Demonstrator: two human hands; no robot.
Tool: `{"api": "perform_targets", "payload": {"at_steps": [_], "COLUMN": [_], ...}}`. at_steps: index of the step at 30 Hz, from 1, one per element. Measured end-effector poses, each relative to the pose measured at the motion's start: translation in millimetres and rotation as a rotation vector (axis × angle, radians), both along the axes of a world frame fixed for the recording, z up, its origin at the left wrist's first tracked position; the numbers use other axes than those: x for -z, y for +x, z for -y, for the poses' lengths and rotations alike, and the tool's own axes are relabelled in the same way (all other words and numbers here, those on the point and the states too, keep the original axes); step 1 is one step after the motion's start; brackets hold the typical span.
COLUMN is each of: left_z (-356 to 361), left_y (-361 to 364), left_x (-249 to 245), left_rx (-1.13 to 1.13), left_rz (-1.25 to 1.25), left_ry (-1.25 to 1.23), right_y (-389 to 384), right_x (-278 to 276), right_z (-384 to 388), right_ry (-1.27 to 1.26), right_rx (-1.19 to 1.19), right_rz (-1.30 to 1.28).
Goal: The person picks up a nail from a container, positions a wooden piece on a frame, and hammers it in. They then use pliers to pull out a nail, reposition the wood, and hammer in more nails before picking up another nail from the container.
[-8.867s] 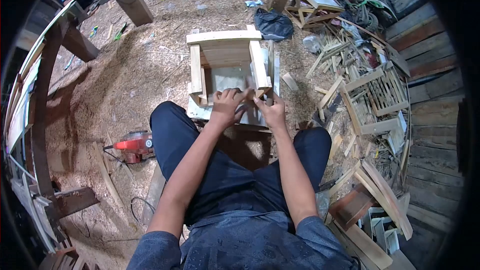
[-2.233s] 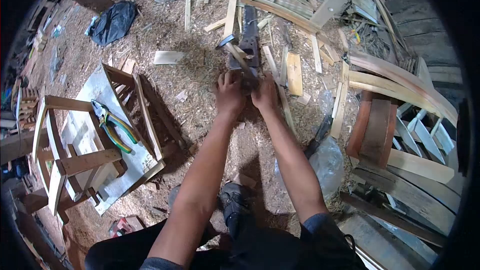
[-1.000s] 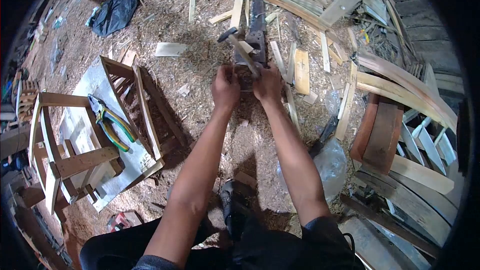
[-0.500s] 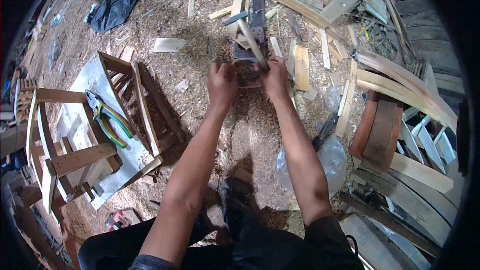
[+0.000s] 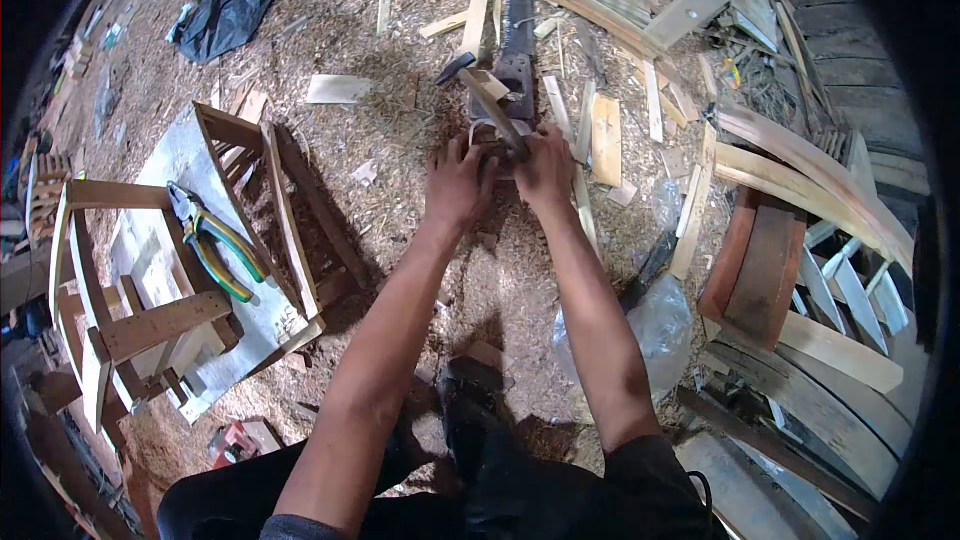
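Note:
My right hand is closed around the wooden handle of a hammer. The hammer tilts up and left, its dark head past the fingers. My left hand is beside it, fingers bent and thumb turned inward at the near end of a dark block on the ground. Whatever is between those fingers is too small or hidden to make out. Just beyond the block lies a hand saw, its blade pointing away, with a small light piece of wood near its handle.
Left stands a wooden frame with a pale panel, with pliers on it. Curved wooden pieces and boards are stacked right. A clear plastic bag lies by my right forearm. Wood strips and shavings cover the ground; a black bag lies farther off.
The hammer's head has come down and left. My left hand has shifted right and slightly nearer to me, its fingers less tightly curled. My right hand still grips the handle.

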State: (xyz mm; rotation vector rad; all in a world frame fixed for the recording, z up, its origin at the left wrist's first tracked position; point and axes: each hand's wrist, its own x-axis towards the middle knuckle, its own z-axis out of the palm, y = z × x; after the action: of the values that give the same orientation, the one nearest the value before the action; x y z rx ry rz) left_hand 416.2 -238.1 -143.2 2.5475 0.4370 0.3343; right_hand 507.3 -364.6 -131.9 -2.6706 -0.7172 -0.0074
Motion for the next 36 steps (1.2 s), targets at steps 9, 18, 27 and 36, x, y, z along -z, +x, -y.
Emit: {"api": "perform_targets", "payload": {"at_steps": [9,18,27,36], "left_z": [1,2,2,0], "left_y": [1,2,5,3], "left_x": [-5,-25,-16,-14], "left_rx": [0.007,-0.018,-0.015,-0.005], "left_rz": [-0.059,-0.146,-0.199,-0.136], "left_ry": [-0.009,-0.109,-0.095,-0.065], "right_y": [11,20,12,9], "right_x": [0,7,-8,-4], "right_z": [1,10,-7,-15], "right_ry": [0.091,0.365,0.358,0.057], "right_rx": [-0.077,0.051,0.072,-0.002], "right_rz": [-0.082,-0.004,-0.198,-0.078]}}
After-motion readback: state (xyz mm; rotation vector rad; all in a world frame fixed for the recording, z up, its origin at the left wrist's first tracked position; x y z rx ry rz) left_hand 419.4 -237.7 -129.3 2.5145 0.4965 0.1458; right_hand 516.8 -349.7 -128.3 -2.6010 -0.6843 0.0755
